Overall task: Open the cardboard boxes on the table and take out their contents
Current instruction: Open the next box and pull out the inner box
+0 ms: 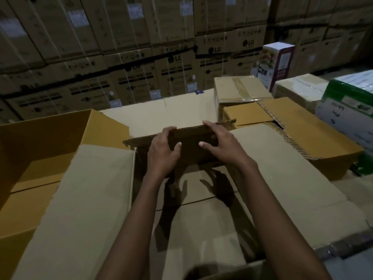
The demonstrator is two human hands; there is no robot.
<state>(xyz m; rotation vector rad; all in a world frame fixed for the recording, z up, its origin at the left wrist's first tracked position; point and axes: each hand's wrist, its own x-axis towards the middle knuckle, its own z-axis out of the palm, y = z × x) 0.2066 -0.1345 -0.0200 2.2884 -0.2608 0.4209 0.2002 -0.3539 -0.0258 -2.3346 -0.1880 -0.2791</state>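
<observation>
A large cardboard box [90, 199] stands open right below me, its side flaps folded out to left and right. Both arms reach into it. My left hand [163, 152] and my right hand [220, 146] grip the top edge of a dark brown cardboard piece [189, 142] that stands upright at the box's far end, fingers curled over its rim. Below the hands lies a pale cardboard layer [201, 209] inside the box, crossed by the hands' shadows. What lies under that layer is hidden.
An open yellow-brown box [40, 142] sits at left. At right lie another opened box [302, 126], a taped small carton [238, 89], a white-and-purple product box [276, 61] and a green-and-white carton [351, 110]. Stacked washing-machine cartons [141, 57] wall off the back.
</observation>
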